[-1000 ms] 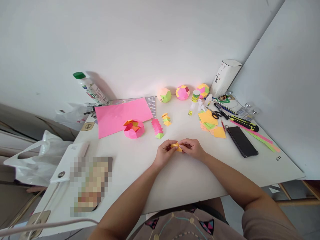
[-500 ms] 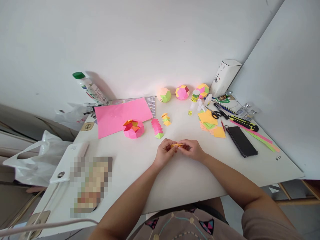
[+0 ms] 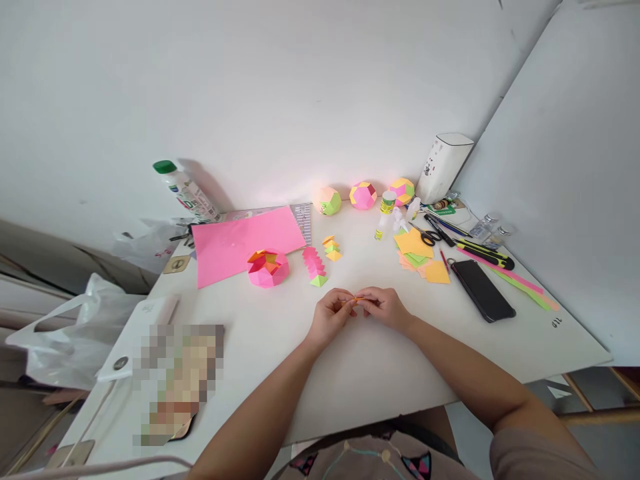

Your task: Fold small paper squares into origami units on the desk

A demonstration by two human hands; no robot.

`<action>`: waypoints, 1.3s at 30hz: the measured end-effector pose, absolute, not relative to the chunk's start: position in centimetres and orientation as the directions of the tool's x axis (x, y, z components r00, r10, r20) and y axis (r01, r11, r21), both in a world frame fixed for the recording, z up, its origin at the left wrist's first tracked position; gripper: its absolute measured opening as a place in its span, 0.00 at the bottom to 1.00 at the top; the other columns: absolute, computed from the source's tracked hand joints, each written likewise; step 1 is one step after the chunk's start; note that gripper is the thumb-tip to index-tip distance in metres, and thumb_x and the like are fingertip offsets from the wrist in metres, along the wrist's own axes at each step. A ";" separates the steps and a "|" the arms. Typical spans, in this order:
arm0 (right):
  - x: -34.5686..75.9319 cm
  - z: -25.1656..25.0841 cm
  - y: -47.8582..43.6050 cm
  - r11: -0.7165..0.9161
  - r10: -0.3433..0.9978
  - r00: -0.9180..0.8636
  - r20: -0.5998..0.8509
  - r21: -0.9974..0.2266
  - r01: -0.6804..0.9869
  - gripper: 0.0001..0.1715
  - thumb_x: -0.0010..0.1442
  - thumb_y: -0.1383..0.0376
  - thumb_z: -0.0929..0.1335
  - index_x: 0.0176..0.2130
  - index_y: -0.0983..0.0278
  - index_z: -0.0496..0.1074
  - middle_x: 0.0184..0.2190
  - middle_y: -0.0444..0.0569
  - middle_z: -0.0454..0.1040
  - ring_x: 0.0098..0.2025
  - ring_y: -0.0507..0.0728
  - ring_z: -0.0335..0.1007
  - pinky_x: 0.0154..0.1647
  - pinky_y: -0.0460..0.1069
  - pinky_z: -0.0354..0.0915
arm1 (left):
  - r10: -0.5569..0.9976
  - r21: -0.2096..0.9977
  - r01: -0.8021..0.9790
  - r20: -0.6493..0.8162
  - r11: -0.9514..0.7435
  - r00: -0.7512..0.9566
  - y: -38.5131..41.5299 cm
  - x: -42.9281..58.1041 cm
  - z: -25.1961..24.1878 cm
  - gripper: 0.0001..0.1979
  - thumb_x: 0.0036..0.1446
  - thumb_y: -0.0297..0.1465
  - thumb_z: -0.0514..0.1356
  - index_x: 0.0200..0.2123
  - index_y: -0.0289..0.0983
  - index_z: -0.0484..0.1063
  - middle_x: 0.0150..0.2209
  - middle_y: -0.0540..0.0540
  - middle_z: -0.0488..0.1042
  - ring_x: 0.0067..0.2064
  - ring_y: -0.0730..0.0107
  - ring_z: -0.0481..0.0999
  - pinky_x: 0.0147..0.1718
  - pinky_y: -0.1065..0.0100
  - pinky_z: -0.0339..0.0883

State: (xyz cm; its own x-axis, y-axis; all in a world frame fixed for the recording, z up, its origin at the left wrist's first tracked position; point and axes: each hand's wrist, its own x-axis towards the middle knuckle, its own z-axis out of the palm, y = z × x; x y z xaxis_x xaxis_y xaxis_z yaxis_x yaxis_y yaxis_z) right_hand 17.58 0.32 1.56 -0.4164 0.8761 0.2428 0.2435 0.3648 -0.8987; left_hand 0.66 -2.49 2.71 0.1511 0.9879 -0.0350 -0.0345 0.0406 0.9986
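Note:
Above the white table, my left hand (image 3: pixel 332 316) and my right hand (image 3: pixel 385 307) meet fingertip to fingertip. Both pinch a small piece of orange paper (image 3: pixel 356 299), mostly hidden by the fingers. Just beyond them lie a row of pink folded paper pieces (image 3: pixel 313 261) with a green one (image 3: pixel 319 281) at its near end, and a short row of yellow and green folded pieces (image 3: pixel 332 249). Left of these sits a pink paper ball, open at the top (image 3: pixel 269 272), with orange inside. To the right are loose orange and green paper squares (image 3: pixel 416 243).
Three finished paper balls (image 3: pixel 363 195) stand by the wall. A pink sheet (image 3: pixel 240 240) lies at the left, near a green-capped bottle (image 3: pixel 187 193). Black scissors (image 3: pixel 429 236), a glue bottle (image 3: pixel 387 203), a cutter (image 3: pixel 487 255) and a black phone (image 3: pixel 481 289) are on the right.
Both hands still hold the orange paper, which now shows less between the fingertips. The whole view has shifted slightly, so things sit lower in the picture.

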 end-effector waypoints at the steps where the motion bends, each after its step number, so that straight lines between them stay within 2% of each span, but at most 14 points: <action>1: 17.6 1.5 0.3 0.365 0.875 -0.420 0.242 -0.899 0.242 0.11 0.58 0.59 0.65 0.37 0.62 0.73 0.29 0.47 0.76 0.21 0.50 0.71 0.24 0.46 0.69 | 0.987 0.998 -0.026 -0.049 0.054 0.156 -2.5 0.6 2.8 0.14 0.51 0.42 0.60 0.30 0.35 0.69 0.34 0.46 0.71 0.27 0.74 0.73 0.17 0.76 0.59; 5: 17.6 1.4 0.4 0.365 0.871 -0.428 0.242 -0.901 0.233 0.11 0.58 0.59 0.66 0.37 0.62 0.73 0.27 0.46 0.76 0.21 0.51 0.71 0.24 0.46 0.69 | 0.983 0.996 -0.004 -0.082 0.084 0.163 -2.5 0.6 2.9 0.14 0.51 0.42 0.60 0.30 0.36 0.70 0.29 0.48 0.71 0.25 0.76 0.70 0.18 0.75 0.59; 10: 17.6 1.6 0.4 0.310 0.888 -0.418 0.189 -0.919 0.243 0.10 0.57 0.60 0.66 0.37 0.63 0.72 0.28 0.46 0.76 0.21 0.51 0.71 0.24 0.47 0.69 | 0.989 0.999 -0.025 -0.021 0.025 0.146 -2.5 0.6 2.4 0.12 0.52 0.40 0.59 0.29 0.36 0.71 0.33 0.47 0.70 0.25 0.77 0.70 0.18 0.74 0.60; 17: 17.6 2.4 0.4 0.269 0.881 -0.454 0.134 -0.930 0.248 0.11 0.58 0.59 0.65 0.34 0.63 0.72 0.26 0.46 0.74 0.22 0.50 0.71 0.25 0.45 0.67 | 0.989 1.000 -0.017 0.009 -0.007 0.145 -2.4 0.6 2.2 0.12 0.53 0.40 0.59 0.29 0.36 0.70 0.33 0.47 0.69 0.24 0.78 0.69 0.19 0.74 0.60; 26: 17.5 2.1 0.4 0.320 0.864 -0.482 0.147 -0.899 0.298 0.11 0.59 0.61 0.63 0.31 0.65 0.70 0.21 0.44 0.70 0.22 0.50 0.66 0.23 0.44 0.62 | 0.983 0.997 0.056 -0.054 0.045 0.176 -2.7 0.6 2.5 0.11 0.55 0.39 0.57 0.29 0.37 0.63 0.19 0.55 0.63 0.18 0.81 0.60 0.18 0.76 0.53; 30: 17.5 2.3 0.3 0.320 0.864 -0.484 0.140 -0.894 0.314 0.10 0.58 0.62 0.63 0.31 0.65 0.70 0.19 0.43 0.68 0.20 0.49 0.62 0.21 0.44 0.59 | 0.982 0.997 0.064 -0.057 0.046 0.179 -2.7 0.6 2.7 0.12 0.55 0.40 0.56 0.30 0.37 0.63 0.17 0.56 0.61 0.18 0.81 0.59 0.17 0.76 0.52; 39: 17.4 2.5 0.1 0.314 0.870 -0.469 0.150 -0.902 0.295 0.09 0.57 0.62 0.64 0.29 0.65 0.68 0.19 0.43 0.67 0.20 0.49 0.62 0.21 0.44 0.58 | 0.984 0.998 0.043 -0.060 0.053 0.167 -2.7 0.8 2.8 0.13 0.53 0.41 0.57 0.28 0.36 0.64 0.18 0.55 0.61 0.18 0.81 0.57 0.17 0.76 0.51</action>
